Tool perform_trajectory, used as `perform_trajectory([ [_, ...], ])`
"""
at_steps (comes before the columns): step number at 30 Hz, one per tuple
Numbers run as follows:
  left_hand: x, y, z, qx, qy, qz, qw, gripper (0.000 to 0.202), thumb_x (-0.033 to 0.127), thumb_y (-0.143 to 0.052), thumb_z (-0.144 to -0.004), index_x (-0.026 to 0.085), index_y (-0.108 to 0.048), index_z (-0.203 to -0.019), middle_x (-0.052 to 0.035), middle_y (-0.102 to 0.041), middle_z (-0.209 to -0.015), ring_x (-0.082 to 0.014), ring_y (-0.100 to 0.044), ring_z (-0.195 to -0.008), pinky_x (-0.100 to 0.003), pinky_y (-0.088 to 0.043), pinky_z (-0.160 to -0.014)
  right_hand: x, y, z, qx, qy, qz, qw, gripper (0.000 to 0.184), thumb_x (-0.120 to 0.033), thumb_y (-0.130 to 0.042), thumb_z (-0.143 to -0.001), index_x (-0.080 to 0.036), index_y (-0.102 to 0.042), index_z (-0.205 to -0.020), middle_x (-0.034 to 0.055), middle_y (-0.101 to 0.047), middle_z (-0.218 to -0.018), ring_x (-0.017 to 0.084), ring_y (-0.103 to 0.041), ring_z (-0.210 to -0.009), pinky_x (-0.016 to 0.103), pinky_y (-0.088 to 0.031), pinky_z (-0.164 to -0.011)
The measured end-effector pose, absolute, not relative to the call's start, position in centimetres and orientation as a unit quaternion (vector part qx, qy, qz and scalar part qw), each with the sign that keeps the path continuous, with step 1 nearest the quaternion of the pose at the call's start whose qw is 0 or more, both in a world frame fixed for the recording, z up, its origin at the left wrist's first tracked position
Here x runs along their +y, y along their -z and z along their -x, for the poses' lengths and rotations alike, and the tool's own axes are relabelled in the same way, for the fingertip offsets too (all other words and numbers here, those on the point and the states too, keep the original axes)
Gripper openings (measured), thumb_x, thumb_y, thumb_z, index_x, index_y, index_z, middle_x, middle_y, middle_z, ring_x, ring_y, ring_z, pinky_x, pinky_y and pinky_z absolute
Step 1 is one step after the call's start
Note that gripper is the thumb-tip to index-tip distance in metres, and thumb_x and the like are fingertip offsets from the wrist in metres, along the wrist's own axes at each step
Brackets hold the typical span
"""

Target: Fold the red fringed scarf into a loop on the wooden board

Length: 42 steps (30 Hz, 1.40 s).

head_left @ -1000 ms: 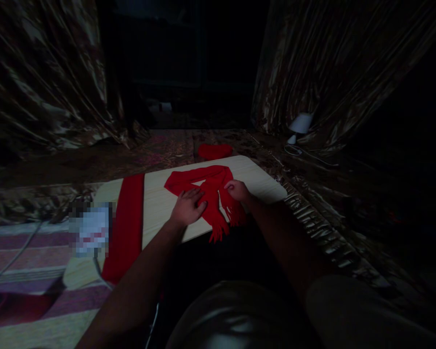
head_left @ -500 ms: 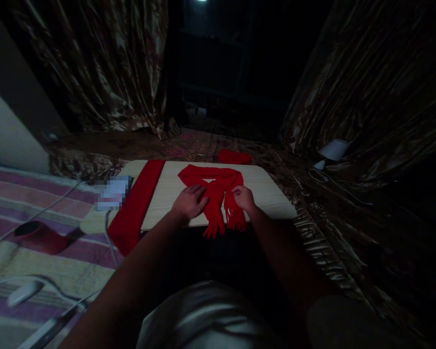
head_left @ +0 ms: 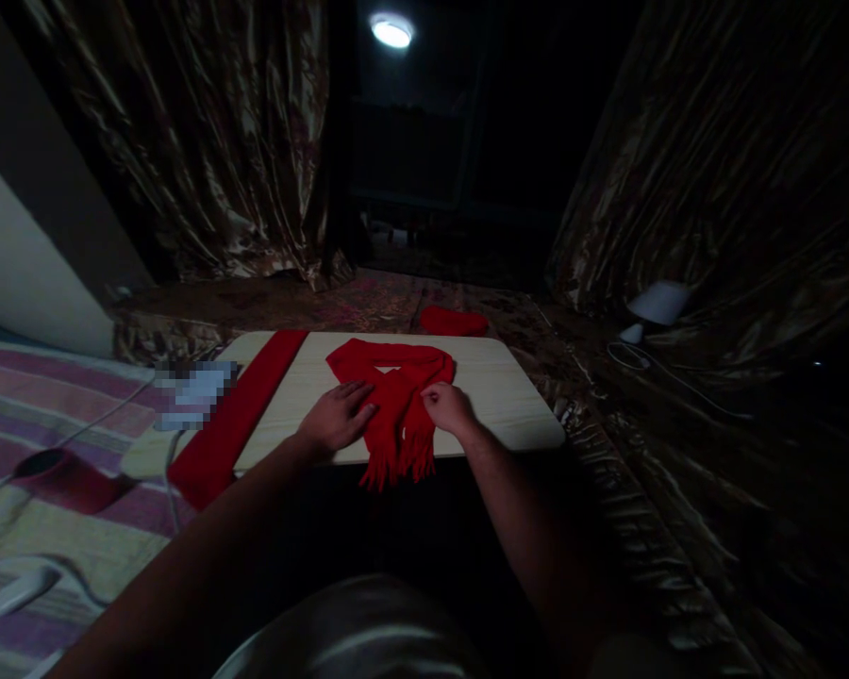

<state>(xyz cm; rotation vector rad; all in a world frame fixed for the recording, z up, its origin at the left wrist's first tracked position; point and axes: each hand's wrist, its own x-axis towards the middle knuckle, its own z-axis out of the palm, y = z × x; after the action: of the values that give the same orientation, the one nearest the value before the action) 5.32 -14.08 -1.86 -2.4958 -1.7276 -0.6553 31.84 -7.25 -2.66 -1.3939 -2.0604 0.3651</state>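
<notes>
Pale surface [head_left: 495,401], dimly lit; past its near edge reaches the fringe [head_left: 394,470] of a red scarf [head_left: 398,405], which lies looped and crossed on top. Left hand [head_left: 336,415] rests open, palm down, fingers on the scarf's left edge, gripping nothing; right hand [head_left: 447,405] is curled, fingertips pinching the right edge. Beyond the far edge sits a red bundle [head_left: 454,322], with curtains [head_left: 255,141] hanging behind

A lamp [head_left: 659,303] stands near drapery [head_left: 637,189] — patterned, apparently.
</notes>
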Motion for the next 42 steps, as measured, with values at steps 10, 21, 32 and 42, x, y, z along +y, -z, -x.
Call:
perform_trajectory([
  [10,-10.1,1.6,-3.3,-0.602,0.313,0.733,0.038,0.054,0.052,-0.038,-0.097,0.018,-0.066,-0.129,-0.0127,-0.068,-0.127,-0.0292,-0.059,-0.121,-0.044,-0.045,-0.108,-2.7,-1.8,-32.5,-0.761,0.037,0.567,0.313,0.023,-0.017,-0.056,-0.090,-0.020,-0.076,-0.101,0.0107,-0.073,-0.104,0.023,-0.062,-0.106,0.032,-0.047,-0.096],
  [21,-4.5,3.1,-1.1,-0.567,0.255,0.783,0.032,0.048,0.055,-0.049,-0.091,0.036,-0.067,-0.131,-0.0058,-0.054,-0.149,-0.0328,-0.031,-0.149,-0.063,-0.033,-0.114,3.8,-1.3,-31.2,-0.827,-0.048,0.535,0.163,0.065,-0.003,-0.064,-0.076,-0.037,-0.068,-0.131,0.0018,-0.058,-0.146,0.024,-0.067,-0.114,0.034,-0.049,-0.102],
  [32,-3.9,4.0,-0.8,-0.505,0.266,0.816,0.089,0.052,0.051,-0.048,-0.094,0.020,-0.071,-0.128,-0.0146,-0.058,-0.145,-0.0307,-0.027,-0.152,-0.055,-0.022,-0.124,5.5,1.6,-30.9,-0.674,-0.209,0.580,0.407,0.057,0.003,-0.041,-0.073,-0.019,-0.077,-0.112,0.0019,-0.063,-0.140,0.012,-0.060,-0.126,0.023,-0.041,-0.111],
  [42,-4.7,2.6,-1.4,-0.588,0.285,0.756,0.042,0.051,0.049,-0.055,-0.088,0.024,-0.067,-0.131,-0.0090,-0.048,-0.154,-0.0312,-0.035,-0.147,-0.055,-0.027,-0.121,3.5,-1.1,-28.9,-0.737,-0.010,0.622,0.264,0.043,-0.033,-0.053,-0.093,-0.016,-0.069,-0.129,0.0103,-0.047,-0.155,0.022,-0.042,-0.143,0.032,-0.031,-0.117],
])
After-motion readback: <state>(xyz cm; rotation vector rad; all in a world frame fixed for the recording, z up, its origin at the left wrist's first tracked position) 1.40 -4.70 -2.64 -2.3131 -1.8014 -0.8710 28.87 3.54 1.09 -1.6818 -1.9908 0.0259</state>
